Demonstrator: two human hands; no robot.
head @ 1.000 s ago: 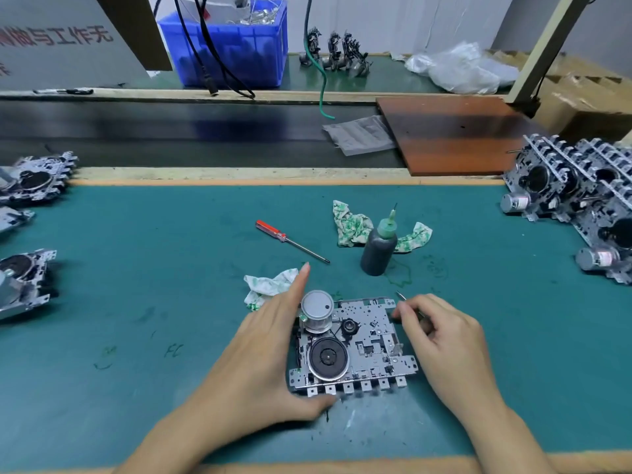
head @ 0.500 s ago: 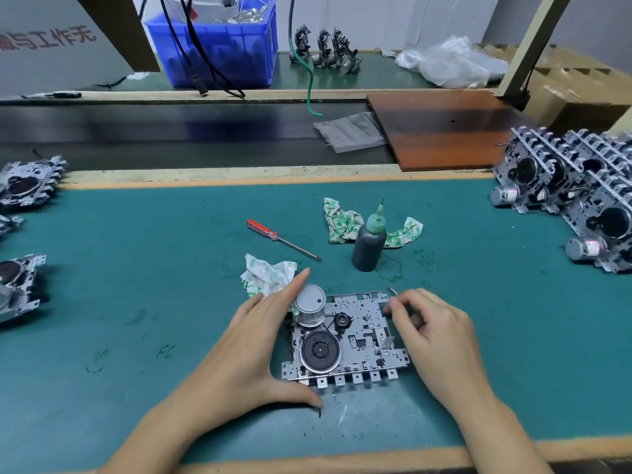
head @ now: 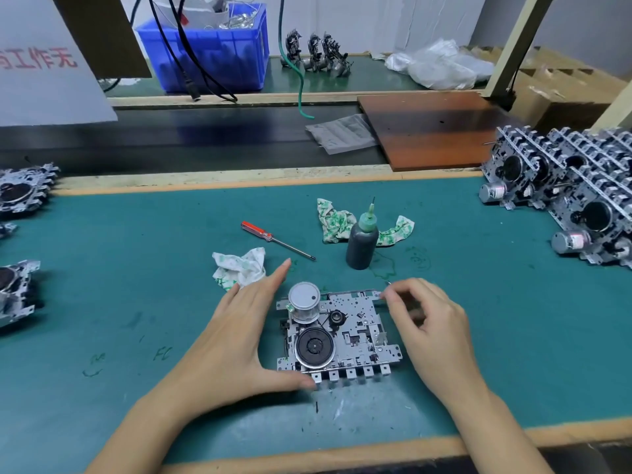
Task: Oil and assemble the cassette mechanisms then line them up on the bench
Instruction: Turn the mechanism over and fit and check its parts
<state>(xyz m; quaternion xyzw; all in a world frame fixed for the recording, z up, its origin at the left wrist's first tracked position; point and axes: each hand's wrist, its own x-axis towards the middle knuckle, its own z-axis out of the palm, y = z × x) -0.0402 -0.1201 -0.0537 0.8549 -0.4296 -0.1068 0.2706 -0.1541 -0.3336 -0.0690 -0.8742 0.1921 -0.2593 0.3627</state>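
Observation:
A silver cassette mechanism [head: 355,333] lies flat on the green bench mat, with a round motor [head: 304,299] at its far left and a black flywheel [head: 314,347] below it. My left hand [head: 236,336] lies against its left side, fingers straight and thumb tip touching the front edge. My right hand [head: 427,323] is curled at the far right corner and pinches a thin metal pin, of which only the tip shows. A dark oil bottle [head: 362,244] with a green nozzle stands upright just behind the mechanism.
A red-handled screwdriver [head: 273,239] and two crumpled tissues [head: 239,268] [head: 333,224] lie behind the hands. Several mechanisms stand in a row at the right [head: 564,200]; others lie at the left edge [head: 20,189] [head: 13,289]. A brown board [head: 431,128] and a blue crate [head: 212,53] sit farther back.
Both hands stay in nearly the same places on the mechanism. Only the view has shifted a little.

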